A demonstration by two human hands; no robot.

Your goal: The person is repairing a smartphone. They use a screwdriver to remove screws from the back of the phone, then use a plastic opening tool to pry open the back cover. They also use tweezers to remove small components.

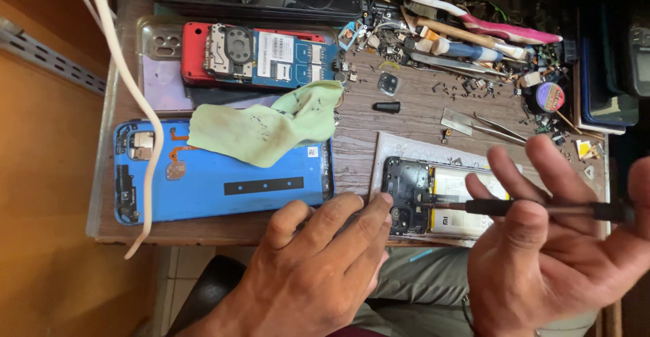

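An opened phone (pixel 433 201) with a black frame and a white battery lies on a pale sheet at the table's front edge. My left hand (pixel 318 269) rests at the table edge with its fingertips pressed on the phone's left end. My right hand (pixel 548 242) holds a thin black screwdriver (pixel 514 207) level, with its tip on the phone's camera end. The fingers of that hand are spread while the thumb pins the handle.
A blue phone back cover (pixel 217 184) lies at the left under a stained green cloth (pixel 271 127). Behind it are a red opened phone (pixel 257 56) and a clear case (pixel 159 39). Tweezers (pixel 487 127), brushes (pixel 474 29), screws and small parts litter the back right. A white cable (pixel 135 107) crosses the left side.
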